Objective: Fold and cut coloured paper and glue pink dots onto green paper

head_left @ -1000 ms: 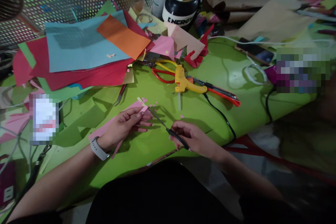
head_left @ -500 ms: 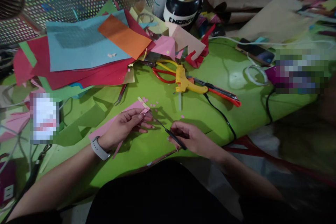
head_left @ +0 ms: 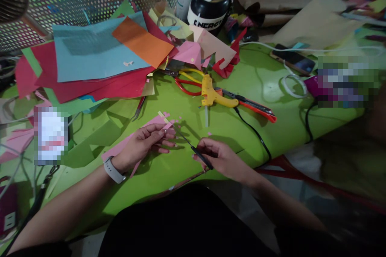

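Only small shifts show since the earlier frames: the handles of my scissors point(head_left: 201, 156) sit a touch further left in my right hand point(head_left: 219, 160), and the tip of the narrow pink strip point(head_left: 169, 125) pokes out slightly further right from my left hand point(head_left: 147, 138). My hands are apart from each other; the left pinches the strip between thumb and finger above the green counter point(head_left: 177, 164), the right is wrapped around the scissors. The blades point at the strip's end, but I can't tell whether they have closed on it. Tiny pink bits point(head_left: 180, 117) lie just beyond, so I judge the snipping to be midway, with strip left to cut. A wider pink paper point(head_left: 120, 146) lies partly under my left hand, and the yellow glue gun point(head_left: 206, 90) rests untouched further back.
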Tool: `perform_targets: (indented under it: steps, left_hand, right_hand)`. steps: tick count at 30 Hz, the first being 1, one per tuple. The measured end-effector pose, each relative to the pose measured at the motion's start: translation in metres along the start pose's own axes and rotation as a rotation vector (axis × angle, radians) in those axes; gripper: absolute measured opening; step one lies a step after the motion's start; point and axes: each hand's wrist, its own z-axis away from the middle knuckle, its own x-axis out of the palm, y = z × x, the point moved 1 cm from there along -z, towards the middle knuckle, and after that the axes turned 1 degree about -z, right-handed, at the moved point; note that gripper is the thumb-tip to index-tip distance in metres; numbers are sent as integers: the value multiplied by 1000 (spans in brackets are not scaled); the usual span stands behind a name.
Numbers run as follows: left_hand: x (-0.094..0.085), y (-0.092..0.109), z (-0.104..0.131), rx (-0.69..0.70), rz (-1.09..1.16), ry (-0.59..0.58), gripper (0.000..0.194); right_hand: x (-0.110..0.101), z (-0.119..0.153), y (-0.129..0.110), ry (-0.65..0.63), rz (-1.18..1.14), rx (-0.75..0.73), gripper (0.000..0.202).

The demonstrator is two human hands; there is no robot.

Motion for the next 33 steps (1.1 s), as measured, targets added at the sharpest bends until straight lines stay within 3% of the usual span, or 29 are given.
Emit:
perform_targets:
  steps: [7, 21, 33]
  left_hand:
    - [-1, -1, -1, 5, 11, 17, 27]
    - [0, 0, 1, 33, -1, 1, 32]
    - [1, 0, 1, 36, 1, -7, 32]
  right_hand:
    - [-1, 1, -4, 50, -16, 19, 53]
    - [0, 1, -4, -41, 36, 24, 53]
    - [0, 0, -5, -45, -5, 30, 54]
